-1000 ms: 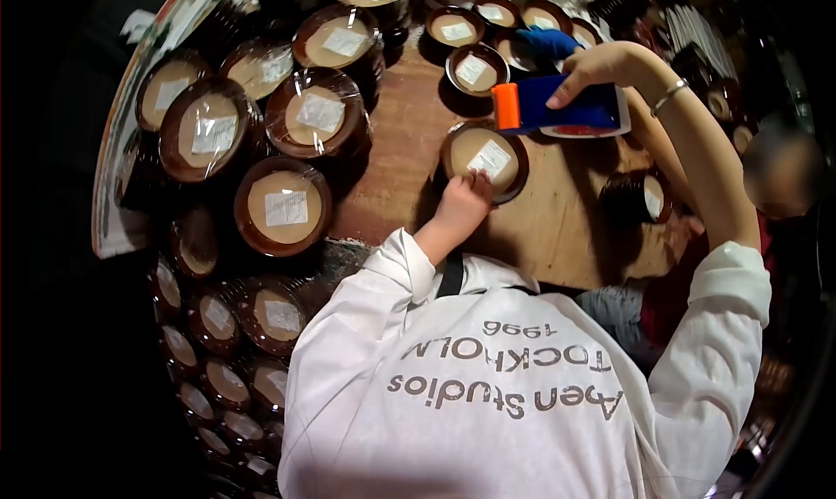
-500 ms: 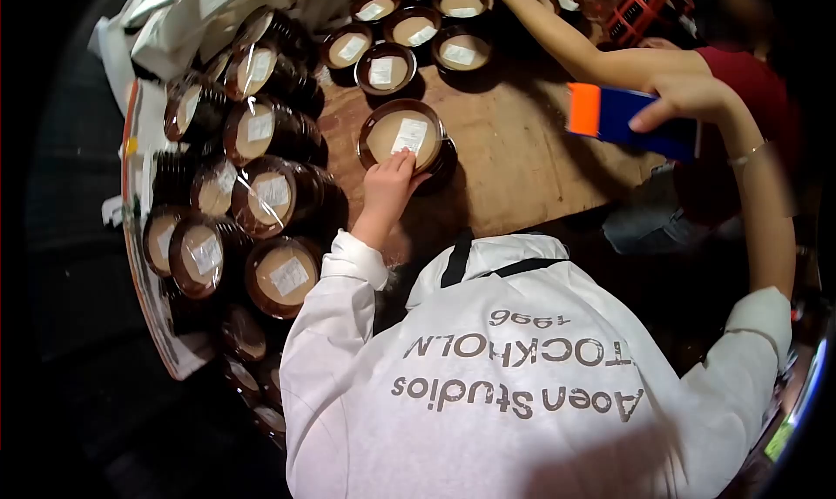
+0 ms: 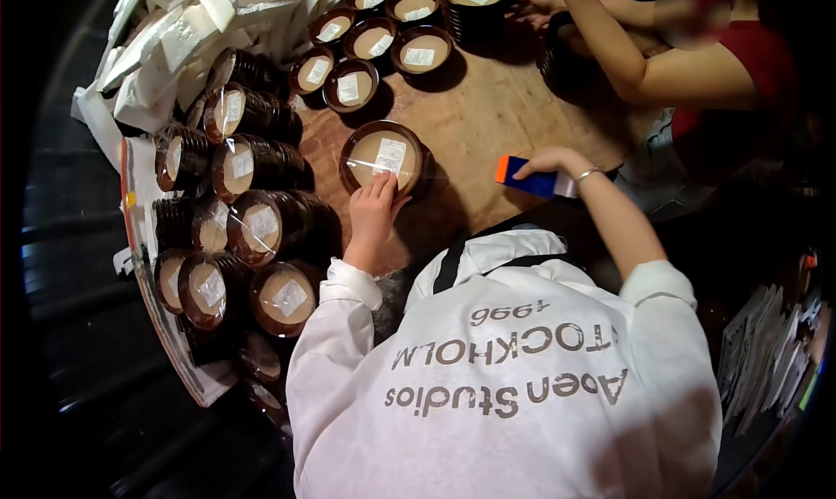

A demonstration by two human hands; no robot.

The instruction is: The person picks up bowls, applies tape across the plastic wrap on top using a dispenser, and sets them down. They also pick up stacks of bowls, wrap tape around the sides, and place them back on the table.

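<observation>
Lowered since the earlier frame: my right hand (image 3: 550,160) has brought the blue tool (image 3: 525,178) down onto the wooden table (image 3: 488,124).
My right-hand fingers close over the tool, whose orange end points left. My left hand (image 3: 374,201) stays loosely curled, fingertips pressing the near rim of the film-sealed bowl (image 3: 380,157), mid-table beside the stacked bowls (image 3: 252,164); another person's arm (image 3: 610,50) reaches in beyond.

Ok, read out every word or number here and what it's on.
"Aoen Studios": white shirt, upside down.
"TOCKHOLM": same shirt, its start unclear in a fold.
"1996": same shirt.
White labels on the bowl lids: too small to read.
Blue tool in the right hand: no text showing.
</observation>
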